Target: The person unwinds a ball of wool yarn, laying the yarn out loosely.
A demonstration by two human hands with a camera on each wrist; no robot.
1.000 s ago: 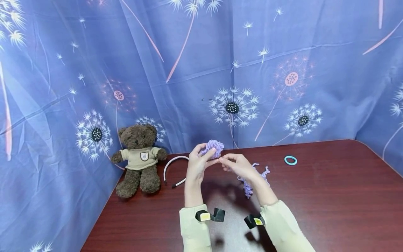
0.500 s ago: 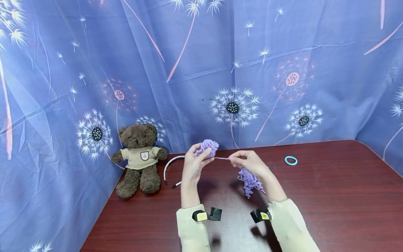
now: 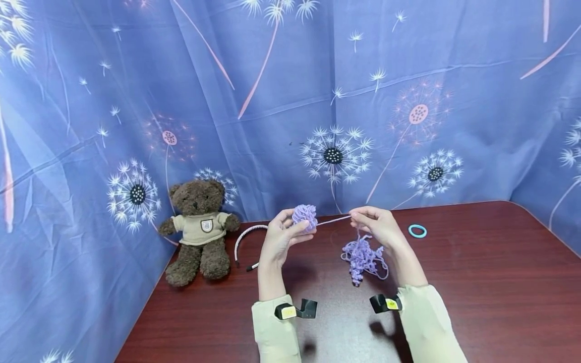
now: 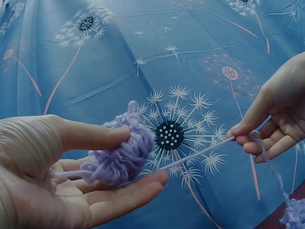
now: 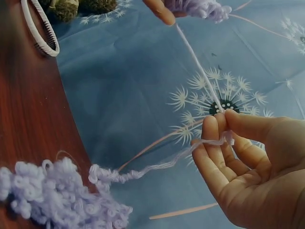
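Note:
My left hand (image 3: 282, 236) holds a ball of purple yarn (image 4: 125, 148) between its thumb and fingers, raised above the table. From the ball a strand of yarn (image 4: 200, 153) runs taut to my right hand (image 3: 375, 226), which pinches it between thumb and index finger. Past that pinch the strand hangs slack and wavy down to a loose, crinkled heap of purple yarn (image 3: 361, 256) on the table. In the right wrist view the heap of yarn (image 5: 57, 193) fills the lower left corner, and the right hand's other fingers are loosely bent.
A brown teddy bear (image 3: 198, 232) in a light shirt sits at the table's left. Beside it lies a white headband (image 3: 242, 237), partly behind the left hand. A turquoise ring (image 3: 417, 231) lies toward the back right. A blue dandelion-print curtain (image 3: 281, 126) hangs behind the reddish-brown table (image 3: 490, 282).
My right hand has moved away to the right from the ball, and the strand between the hands has lengthened. The left hand shifted slightly left with the ball. More of the heap shows.

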